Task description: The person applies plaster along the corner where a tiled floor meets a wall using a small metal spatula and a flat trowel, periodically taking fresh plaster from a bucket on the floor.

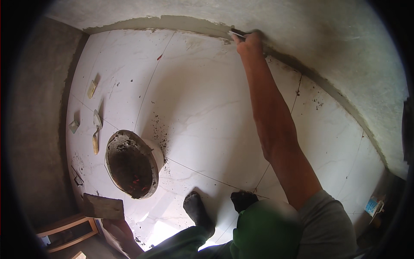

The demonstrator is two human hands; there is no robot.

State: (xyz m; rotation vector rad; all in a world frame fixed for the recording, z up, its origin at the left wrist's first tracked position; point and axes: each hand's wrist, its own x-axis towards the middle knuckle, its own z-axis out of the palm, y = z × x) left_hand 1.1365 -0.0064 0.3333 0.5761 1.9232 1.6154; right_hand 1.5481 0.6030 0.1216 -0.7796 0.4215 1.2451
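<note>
My right hand (251, 45) is stretched far forward to the foot of the wall, closed round a trowel (238, 33) with a thin pale blade edge. The trowel is against the band of wet grey mortar (185, 23) that runs along the wall above the floor tiles. At the lower left, my left hand (113, 226) holds up a flat, mortar-stained board (103, 206); the board hides most of its fingers. Between my arms, nearer the left, stands a bucket (131, 166) with dark mortar inside and a crusted rim.
A pointing trowel (96, 129) with a wooden handle lies left of the bucket, near two small scrapers or pads (92, 89). Mortar crumbs (159, 131) dot the white tiles (202, 103). My dark-socked feet (196, 207) are below. A wooden frame (69, 235) stands lower left, a blue-white package (372, 207) at right.
</note>
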